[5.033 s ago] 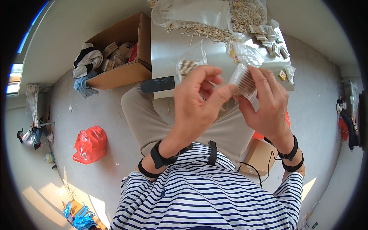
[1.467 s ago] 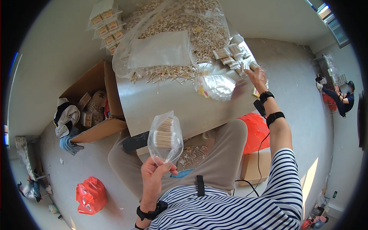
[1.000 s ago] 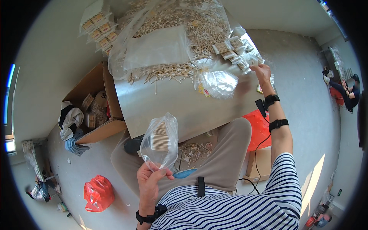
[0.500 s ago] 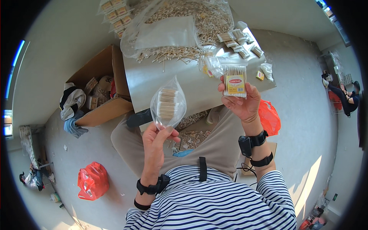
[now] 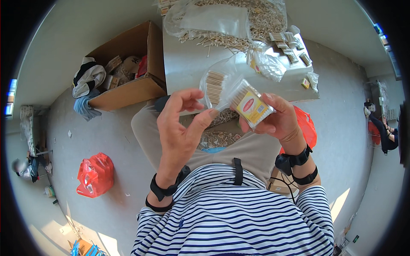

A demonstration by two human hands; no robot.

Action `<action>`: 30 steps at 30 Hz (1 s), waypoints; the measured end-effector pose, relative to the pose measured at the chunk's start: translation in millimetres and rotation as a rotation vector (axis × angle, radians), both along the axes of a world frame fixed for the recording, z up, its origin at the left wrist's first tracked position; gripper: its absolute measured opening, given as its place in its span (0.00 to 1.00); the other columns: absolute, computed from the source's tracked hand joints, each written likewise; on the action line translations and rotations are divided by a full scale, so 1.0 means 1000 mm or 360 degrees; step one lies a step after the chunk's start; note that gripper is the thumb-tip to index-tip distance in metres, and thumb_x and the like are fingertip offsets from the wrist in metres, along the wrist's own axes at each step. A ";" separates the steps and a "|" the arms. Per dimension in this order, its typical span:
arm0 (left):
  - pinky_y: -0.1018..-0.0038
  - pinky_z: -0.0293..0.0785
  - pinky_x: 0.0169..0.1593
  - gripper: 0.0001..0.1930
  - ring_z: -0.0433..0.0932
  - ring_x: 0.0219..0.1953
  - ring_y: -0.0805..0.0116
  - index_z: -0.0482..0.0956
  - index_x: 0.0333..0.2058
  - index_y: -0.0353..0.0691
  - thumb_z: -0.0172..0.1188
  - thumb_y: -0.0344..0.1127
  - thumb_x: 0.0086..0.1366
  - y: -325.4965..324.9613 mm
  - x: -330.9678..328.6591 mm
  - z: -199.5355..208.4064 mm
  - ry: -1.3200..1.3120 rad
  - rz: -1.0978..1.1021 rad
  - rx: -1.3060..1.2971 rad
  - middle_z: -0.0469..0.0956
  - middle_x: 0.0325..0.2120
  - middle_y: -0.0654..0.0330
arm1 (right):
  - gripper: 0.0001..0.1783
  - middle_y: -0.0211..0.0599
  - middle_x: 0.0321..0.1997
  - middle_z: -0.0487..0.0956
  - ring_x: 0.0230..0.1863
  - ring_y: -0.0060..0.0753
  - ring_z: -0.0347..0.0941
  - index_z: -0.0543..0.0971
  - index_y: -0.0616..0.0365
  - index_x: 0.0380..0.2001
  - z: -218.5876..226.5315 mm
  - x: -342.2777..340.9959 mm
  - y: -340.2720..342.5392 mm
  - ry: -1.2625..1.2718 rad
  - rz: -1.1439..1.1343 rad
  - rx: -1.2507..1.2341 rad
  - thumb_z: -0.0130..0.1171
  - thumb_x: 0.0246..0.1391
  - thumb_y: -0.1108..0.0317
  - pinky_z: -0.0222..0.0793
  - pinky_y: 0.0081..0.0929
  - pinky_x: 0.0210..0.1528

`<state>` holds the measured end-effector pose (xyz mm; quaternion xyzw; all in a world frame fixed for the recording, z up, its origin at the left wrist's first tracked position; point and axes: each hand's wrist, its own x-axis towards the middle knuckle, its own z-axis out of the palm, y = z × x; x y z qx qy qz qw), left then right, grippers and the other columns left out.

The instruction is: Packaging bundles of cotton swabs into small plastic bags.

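Observation:
My right hand [image 5: 282, 119] grips a flat clear packet of cotton swabs [image 5: 252, 109] with a yellow label and red oval, tilted to the left. Beside it, a rounded clear plastic bag [image 5: 232, 68] contains a bundle of cotton swabs [image 5: 215, 87]. The bag overlaps the packet's upper edge, and what supports it is partly hidden. My left hand [image 5: 181, 123] is open, thumb and fingers apart, with the thumb tip at the bag's lower end.
A metal-topped table [image 5: 188, 81] bears a heap of loose swabs [image 5: 267, 19], filled packets [image 5: 284, 45] and crumpled plastic [image 5: 271, 66]. At left stands an open cardboard box [image 5: 128, 91] with clothing. Red plastic bags [image 5: 96, 175] lie on the floor. Other people sit at both sides.
The bagged swabs and labelled packet have come together, with the packet lowered and tilted leftward. My left hand has loosened from its pinch on the bag. The view has shifted.

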<state>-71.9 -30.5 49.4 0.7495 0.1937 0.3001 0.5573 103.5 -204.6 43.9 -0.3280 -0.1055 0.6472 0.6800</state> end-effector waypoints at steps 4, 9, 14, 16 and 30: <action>0.80 0.69 0.34 0.17 0.72 0.28 0.80 0.76 0.44 0.36 0.69 0.31 0.58 0.013 0.007 0.006 0.0114 -0.0481 -0.0239 0.79 0.30 0.66 | 0.33 0.52 0.28 0.81 0.09 0.17 0.50 0.76 0.68 0.44 0.019 -0.014 0.009 -0.0446 0.0104 -0.0560 0.43 0.67 0.42 0.53 0.16 0.14; 0.82 0.72 0.33 0.15 0.75 0.29 0.81 0.74 0.43 0.35 0.68 0.30 0.60 0.003 0.004 0.003 0.0013 -0.0518 -0.0937 0.79 0.33 0.64 | 0.31 0.43 0.32 0.81 0.16 0.16 0.60 0.75 0.67 0.50 0.019 -0.008 0.009 -0.0309 0.0059 -0.0012 0.51 0.64 0.45 0.59 0.15 0.21; 0.81 0.75 0.37 0.11 0.78 0.33 0.80 0.72 0.42 0.36 0.64 0.30 0.64 -0.031 0.012 -0.003 -0.0282 -0.0393 -0.1427 0.80 0.36 0.61 | 0.28 0.32 0.41 0.80 0.34 0.15 0.71 0.72 0.62 0.59 0.003 -0.052 0.026 -0.1171 -0.0683 0.0072 0.61 0.60 0.57 0.66 0.15 0.32; 0.79 0.77 0.39 0.12 0.79 0.35 0.77 0.71 0.43 0.35 0.63 0.30 0.65 -0.041 0.012 -0.006 -0.0246 -0.0385 -0.1431 0.79 0.37 0.60 | 0.27 0.28 0.44 0.78 0.40 0.18 0.72 0.73 0.60 0.59 0.013 -0.064 0.030 -0.0693 -0.0547 -0.0008 0.63 0.59 0.62 0.70 0.16 0.38; 0.79 0.74 0.34 0.09 0.76 0.33 0.72 0.86 0.39 0.38 0.64 0.22 0.60 -0.017 0.014 0.012 -0.0149 -0.0127 0.0789 0.75 0.34 0.61 | 0.19 0.38 0.45 0.80 0.43 0.30 0.81 0.75 0.65 0.51 0.008 -0.055 0.022 -0.0406 -0.0296 -0.0019 0.61 0.54 0.79 0.83 0.29 0.42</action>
